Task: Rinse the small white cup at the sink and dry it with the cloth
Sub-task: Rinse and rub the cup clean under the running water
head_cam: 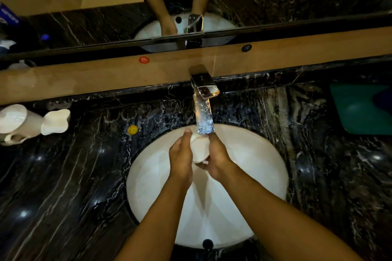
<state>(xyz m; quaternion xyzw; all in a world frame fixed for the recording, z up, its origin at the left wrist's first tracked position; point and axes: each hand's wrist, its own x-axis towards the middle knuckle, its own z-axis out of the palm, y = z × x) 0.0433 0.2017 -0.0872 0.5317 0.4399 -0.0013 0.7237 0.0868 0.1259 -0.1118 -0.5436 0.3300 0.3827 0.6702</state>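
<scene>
Rinsing step: I hold the small white cup [199, 147] between my left hand [181, 157] and right hand [218, 159], fingers curled round it, over the sink [265, 154] just under the running tap [204, 99]. Next, I judge: turn it through the stream, then reach the green cloth [360, 110], well apart on the right counter.

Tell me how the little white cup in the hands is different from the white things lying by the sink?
The small white cup is held between the left hand and right hand over the sink, under the faucet's running water. The white vessels lie tipped on the dark counter, untouched and away from the water. They also look bigger than the cup. Both are white.
</scene>
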